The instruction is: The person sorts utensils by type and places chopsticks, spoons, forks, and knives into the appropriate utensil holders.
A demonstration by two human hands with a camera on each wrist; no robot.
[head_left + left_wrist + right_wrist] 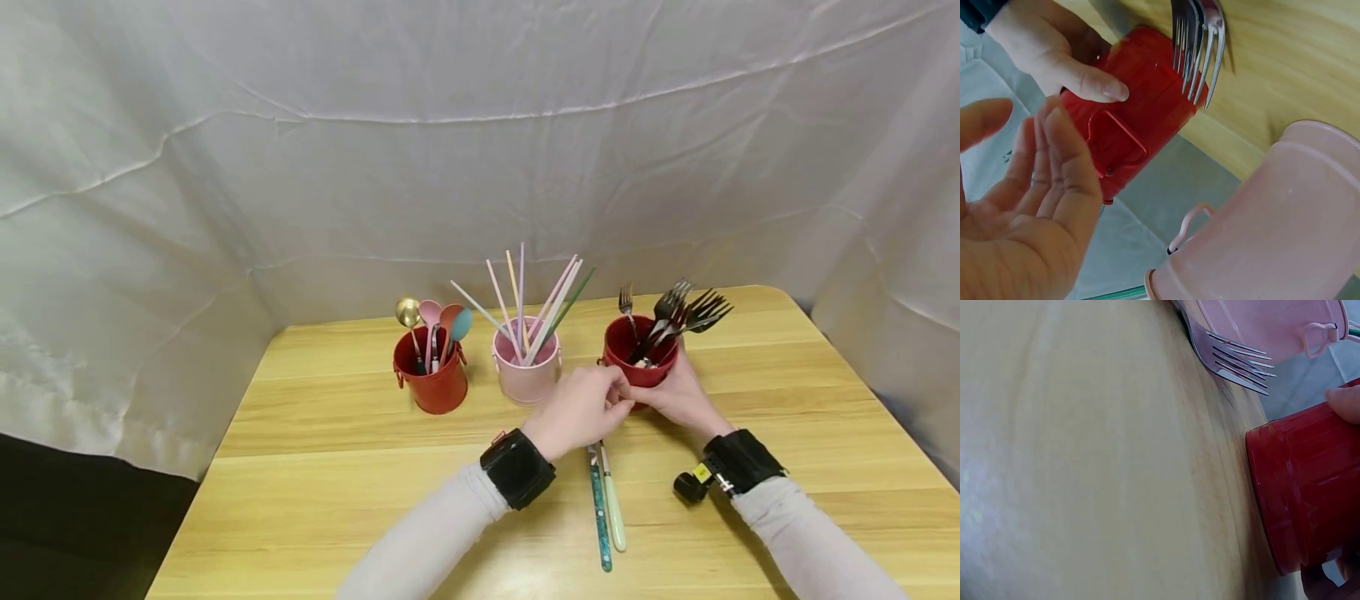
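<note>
The hands [626,400] hide the heads of the two utensils [606,508] lying on the table.

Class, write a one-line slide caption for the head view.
Two hands meet at a red cup of forks.

Three buckets stand in a row across the middle of the bench [337,467]; the spoon bucket [433,385] is leftmost, the chopstick bucket [527,375] sits in the centre, the fork bucket [642,360] is rightmost; spoons [438,325], chopsticks [525,308] and forks [678,312] stand in them, leaning out above the rims; the left hand [581,410] lies just before and left of the fork bucket, the right hand [678,396] against its lower right side; two utensils [607,508] lie side by side on the bench below the left hand, running toward the bottom of the frame; a draped cloth [480,150] fills the upper frame behind the bench.
</note>
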